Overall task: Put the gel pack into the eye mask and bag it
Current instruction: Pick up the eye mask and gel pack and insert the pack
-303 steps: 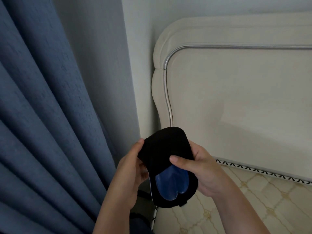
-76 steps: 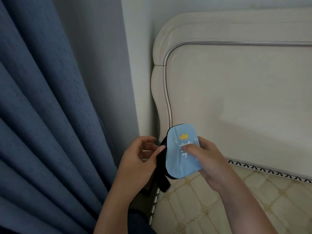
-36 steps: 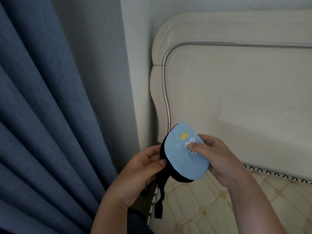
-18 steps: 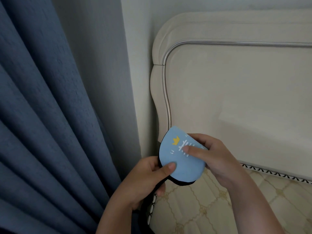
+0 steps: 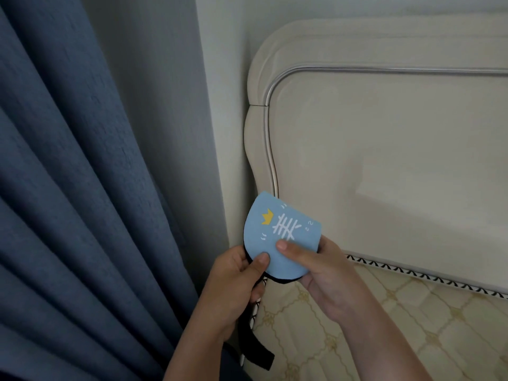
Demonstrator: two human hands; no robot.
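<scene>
Head view: my left grip (image 5: pixel 233 283) and my right grip (image 5: pixel 330 276) hold the eye mask (image 5: pixel 291 215) between them in the air, in front of the lower left corner of the cream headboard (image 5: pixel 384 160) and above the edge of the mattress (image 5: pixel 384 328). The mask turns its light blue face toward me; this face bears a small yellow crown and a set of white lash-like strokes. A black rim shows along the lower edge of the mask. My left grip pinches the lower left part of the mask, with the thumb flat on the blue face and the fingers curled behind. My right grip pinches the lower right part in the same way, its thumb lying just beside the left thumb and its fingers behind the mask. A black strap (image 5: pixel 254 345) hangs down from under my left grip and curls at its free end. A blue pleated curtain (image 5: pixel 82 188) fills the left side, with a pale wall (image 5: pixel 220 78) between it and the headboard. The mattress is quilted in a gold diamond pattern.
</scene>
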